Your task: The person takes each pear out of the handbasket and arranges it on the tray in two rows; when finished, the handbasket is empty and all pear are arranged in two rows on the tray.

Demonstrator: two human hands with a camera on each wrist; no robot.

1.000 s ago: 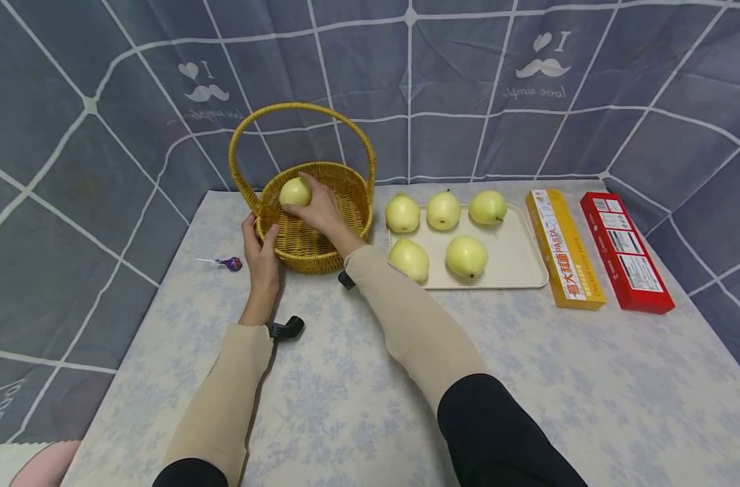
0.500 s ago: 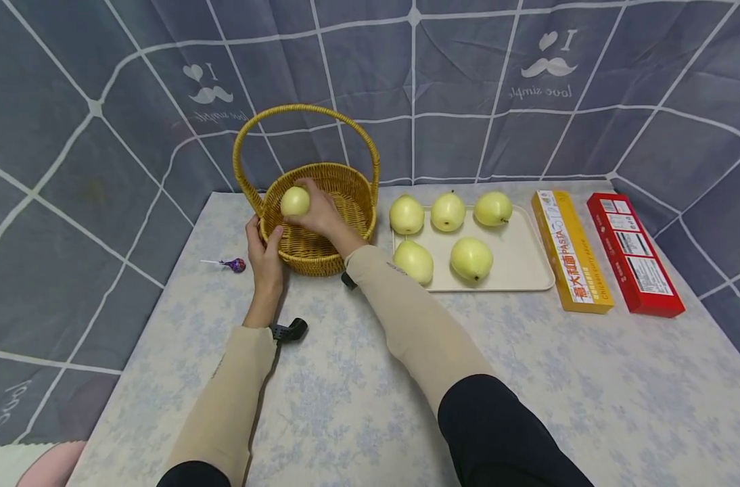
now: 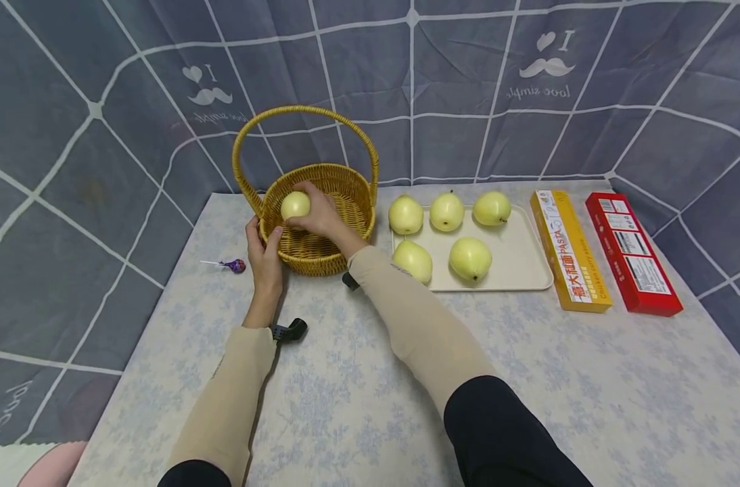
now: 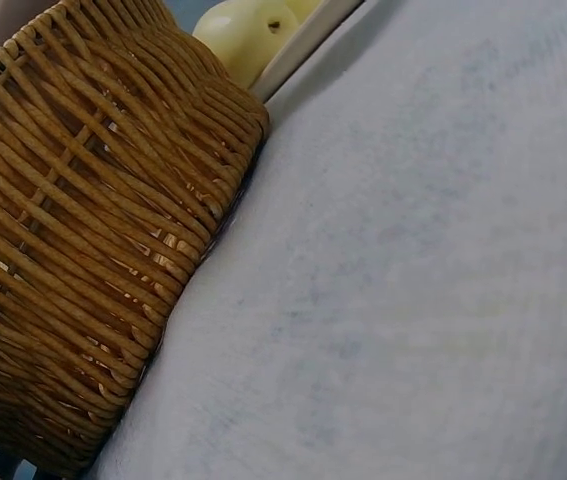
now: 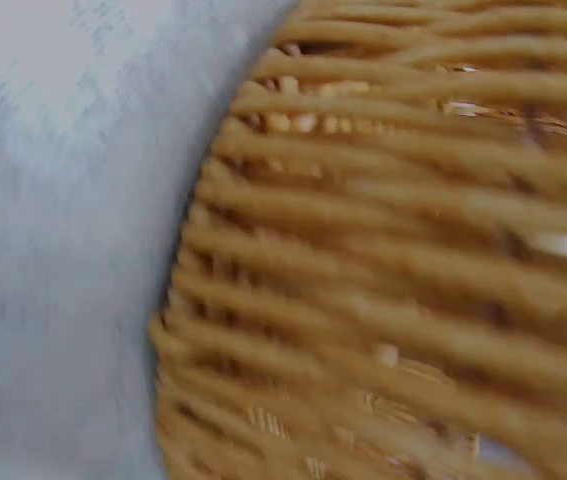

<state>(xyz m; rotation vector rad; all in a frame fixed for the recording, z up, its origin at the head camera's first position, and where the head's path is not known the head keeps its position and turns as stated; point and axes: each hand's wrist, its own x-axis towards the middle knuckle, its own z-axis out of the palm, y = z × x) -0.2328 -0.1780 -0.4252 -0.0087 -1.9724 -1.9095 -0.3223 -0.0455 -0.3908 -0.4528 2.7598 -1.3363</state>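
Note:
In the head view, a yellow wicker basket (image 3: 312, 253) with a tall arched handle stands at the back left of the table. My right hand (image 3: 318, 213) reaches over its front rim and grips a pale green pear (image 3: 294, 205) inside, at the left part of the basket. My left hand (image 3: 265, 264) holds the basket's left front side, thumb and fingers spread around the wall near the rim. The wicker wall (image 4: 93, 200) fills much of the left wrist view. Up close in the right wrist view, the woven side (image 5: 393, 250) hides the right hand.
Right of the basket, a cream tray (image 3: 522, 253) carries several pears (image 3: 471, 258). Beyond it lie a yellow pasta box (image 3: 571, 250) and a red box (image 3: 634, 253). A lollipop (image 3: 233, 265) rests left of my left hand. A patterned curtain (image 3: 449, 67) hangs behind the table.
The right hand has lowered the pear a little deeper into the basket. My left hand keeps its place on the basket's side.

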